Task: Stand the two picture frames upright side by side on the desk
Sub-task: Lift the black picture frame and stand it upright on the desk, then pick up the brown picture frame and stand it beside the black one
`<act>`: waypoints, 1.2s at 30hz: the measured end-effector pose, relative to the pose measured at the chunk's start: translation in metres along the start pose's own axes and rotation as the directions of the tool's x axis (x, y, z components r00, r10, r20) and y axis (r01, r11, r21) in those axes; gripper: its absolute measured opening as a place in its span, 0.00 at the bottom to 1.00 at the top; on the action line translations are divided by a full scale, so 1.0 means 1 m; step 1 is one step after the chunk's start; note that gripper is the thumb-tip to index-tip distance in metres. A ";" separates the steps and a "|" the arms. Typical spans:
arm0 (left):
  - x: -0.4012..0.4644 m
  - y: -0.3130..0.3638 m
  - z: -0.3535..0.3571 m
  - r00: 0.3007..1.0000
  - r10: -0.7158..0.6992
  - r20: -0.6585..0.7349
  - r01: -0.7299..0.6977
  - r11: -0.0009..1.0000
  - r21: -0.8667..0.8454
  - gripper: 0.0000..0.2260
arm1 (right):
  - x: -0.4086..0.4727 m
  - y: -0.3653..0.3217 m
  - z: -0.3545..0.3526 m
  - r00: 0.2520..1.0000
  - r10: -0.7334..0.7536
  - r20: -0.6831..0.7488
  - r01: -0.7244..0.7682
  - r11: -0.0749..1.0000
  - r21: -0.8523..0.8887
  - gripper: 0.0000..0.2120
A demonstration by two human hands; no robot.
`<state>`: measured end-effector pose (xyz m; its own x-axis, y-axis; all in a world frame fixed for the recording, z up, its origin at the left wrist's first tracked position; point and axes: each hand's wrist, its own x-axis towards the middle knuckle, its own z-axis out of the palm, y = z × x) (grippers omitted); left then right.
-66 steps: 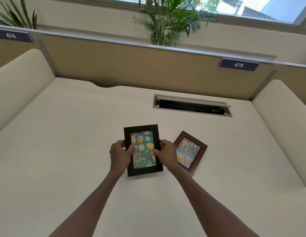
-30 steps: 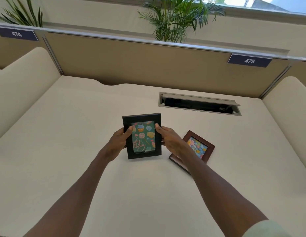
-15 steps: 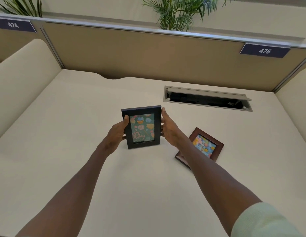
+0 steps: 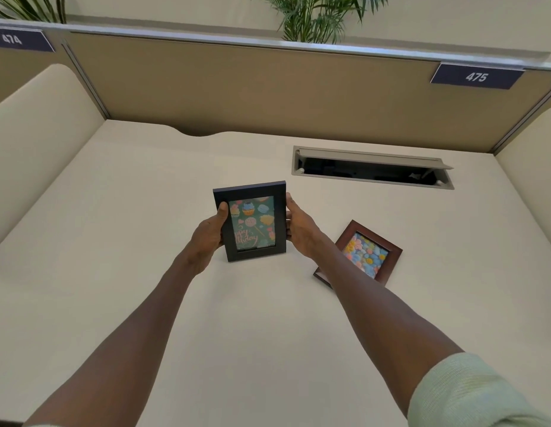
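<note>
Black frame raised from flat to upright, carried a little further back on the desk.

The black frame (image 4: 252, 221) now stands near vertical, its lower edge at or just above the desk (image 4: 114, 211); contact is unclear. The left hand (image 4: 208, 234) and right hand (image 4: 300, 229) each pinch a side edge, so the grip is not yet released. Earlier it lay flat beside the brown frame (image 4: 365, 254), which remains lying flat, partly behind the right forearm: one frame nearly stood, one to go.
</note>
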<state>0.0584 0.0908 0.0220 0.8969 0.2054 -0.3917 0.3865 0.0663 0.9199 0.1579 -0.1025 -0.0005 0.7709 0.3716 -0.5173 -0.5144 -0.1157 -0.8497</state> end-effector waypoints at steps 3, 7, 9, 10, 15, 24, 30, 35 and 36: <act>-0.003 -0.001 0.001 1.000 0.003 0.000 -0.003 1.000 -0.004 0.24 | -0.006 0.001 0.000 1.000 0.009 0.000 -0.009 1.000 0.001 0.25; -0.008 -0.004 0.003 1.000 0.010 0.001 -0.010 1.000 -0.006 0.25 | -0.012 -0.002 0.000 1.000 0.011 0.015 -0.011 1.000 -0.016 0.26; -0.011 -0.007 0.002 1.000 0.014 0.008 -0.014 1.000 -0.004 0.27 | -0.014 -0.003 -0.001 1.000 0.001 -0.004 -0.001 0.999 -0.046 0.28; -0.012 -0.008 0.003 1.000 0.017 0.011 -0.017 1.000 0.002 0.28 | -0.015 -0.003 -0.001 0.999 -0.011 -0.030 0.009 0.998 -0.067 0.30; -0.028 -0.019 0.007 1.000 0.014 -0.026 -0.014 1.000 0.010 0.28 | -0.026 0.002 -0.013 0.947 -0.131 -0.292 0.090 0.984 -0.151 0.27; -0.053 -0.084 0.049 0.636 -0.149 -0.757 0.132 0.988 -0.084 0.21 | -0.066 0.044 -0.082 0.736 -0.264 -0.624 0.073 0.947 -0.314 0.12; -0.063 -0.090 0.117 0.871 0.077 -0.485 0.011 0.984 0.175 0.03 | -0.095 0.063 -0.112 0.704 -0.313 -0.638 -0.035 0.881 -0.471 0.10; -0.051 -0.080 0.161 0.986 0.144 -0.089 -0.103 0.927 0.362 0.12 | -0.116 0.074 -0.127 0.659 -0.386 -0.646 -0.152 0.772 -0.617 0.11; -0.048 -0.078 0.168 0.987 0.144 -0.067 -0.109 0.921 0.374 0.14 | -0.119 0.076 -0.128 0.650 -0.378 -0.659 -0.189 0.760 -0.622 0.13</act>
<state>0.0214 -0.0879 -0.0339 0.9268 0.2776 -0.2529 0.3387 -0.3270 0.8822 0.0751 -0.2740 -0.0164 0.9432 -0.3217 -0.0824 -0.3027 -0.7309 -0.6117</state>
